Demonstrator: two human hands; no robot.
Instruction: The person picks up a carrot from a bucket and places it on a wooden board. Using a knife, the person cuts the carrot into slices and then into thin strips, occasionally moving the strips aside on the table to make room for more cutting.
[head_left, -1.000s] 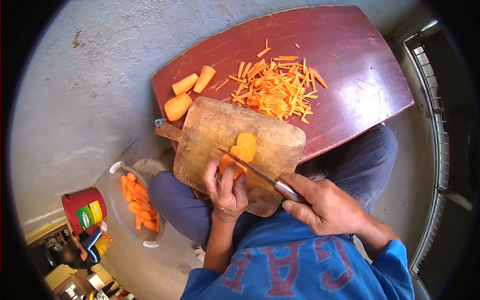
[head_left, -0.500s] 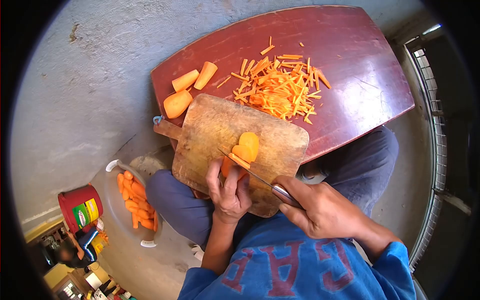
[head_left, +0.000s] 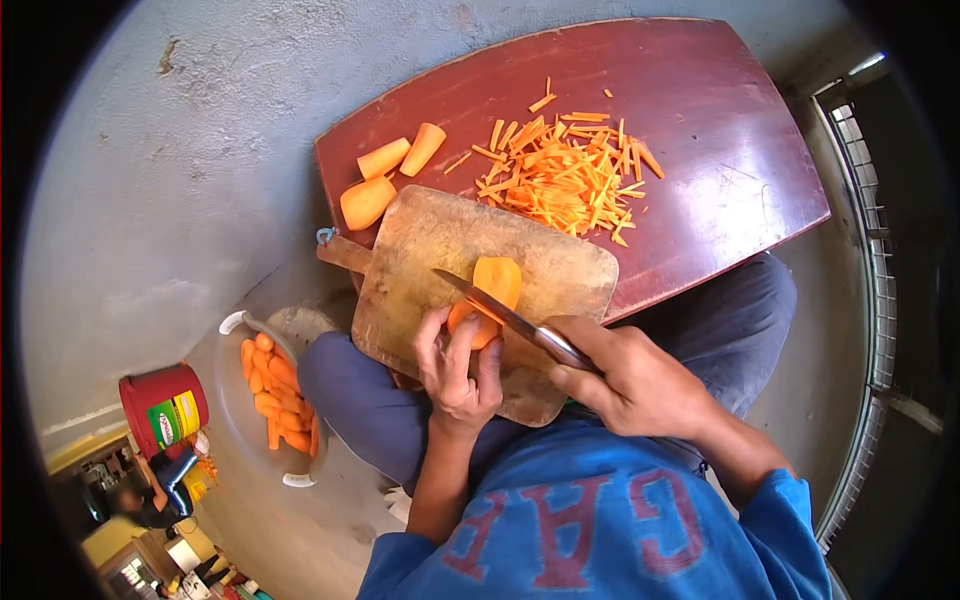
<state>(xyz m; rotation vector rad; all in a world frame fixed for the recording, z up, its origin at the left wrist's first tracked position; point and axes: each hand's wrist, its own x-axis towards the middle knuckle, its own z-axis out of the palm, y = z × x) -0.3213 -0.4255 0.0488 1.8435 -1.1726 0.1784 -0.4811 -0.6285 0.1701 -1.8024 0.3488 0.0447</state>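
A wooden cutting board (head_left: pixel 420 240) with a short handle lies over my lap, its far part against the red table. My left hand (head_left: pixel 458 378) grips a piece of carrot (head_left: pixel 476 328) on the board, fingertips bent around it. The handle of a knife (head_left: pixel 508 316) is in my right hand (head_left: pixel 635 378), and its blade runs across the top of that carrot piece. Beyond the blade, cut carrot slices (head_left: pixel 499 277) overlap on the board. The blade hides part of both the slices and the held piece.
The red table (head_left: pixel 725 130) bears a heap of carrot sticks (head_left: pixel 565 180) and several carrot chunks (head_left: pixel 368 203). At lower left, peeled carrots (head_left: pixel 275 385) fill part of a clear tub (head_left: pixel 232 420). A red bucket (head_left: pixel 140 410) and another person (head_left: pixel 160 500) are farther off.
The knife has risen a little and its blade now shows its broad side. The slices beyond it lie closer together. The whole view has shifted slightly.
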